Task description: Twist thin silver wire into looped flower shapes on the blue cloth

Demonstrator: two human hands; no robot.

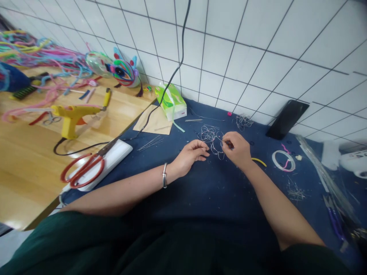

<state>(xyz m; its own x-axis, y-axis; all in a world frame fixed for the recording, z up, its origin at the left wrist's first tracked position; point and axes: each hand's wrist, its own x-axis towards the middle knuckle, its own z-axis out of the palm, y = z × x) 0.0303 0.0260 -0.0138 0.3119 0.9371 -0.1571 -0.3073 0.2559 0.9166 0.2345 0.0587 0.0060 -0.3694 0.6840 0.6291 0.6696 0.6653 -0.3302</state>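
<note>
A cluster of thin silver wire loops [212, 136] lies on the dark blue cloth between my hands. My right hand [237, 149] is closed at the right side of these loops, pinching the wire with thumb and fingers. Just left of the loops, my left hand [192, 154] has its fingers curled, with thumb and fingertips close together. Whatever sits between those fingertips is too small to make out. A bracelet [164, 175] circles my left wrist.
On the left, a wooden table holds a yellow glue gun [71, 116]; red-handled scissors [86, 172] lie across a white power strip [122, 152]. A tissue pack [172, 101], a phone [287, 119], a white ring spool [273, 162] and purple-handled pliers [335, 219] surround the cloth.
</note>
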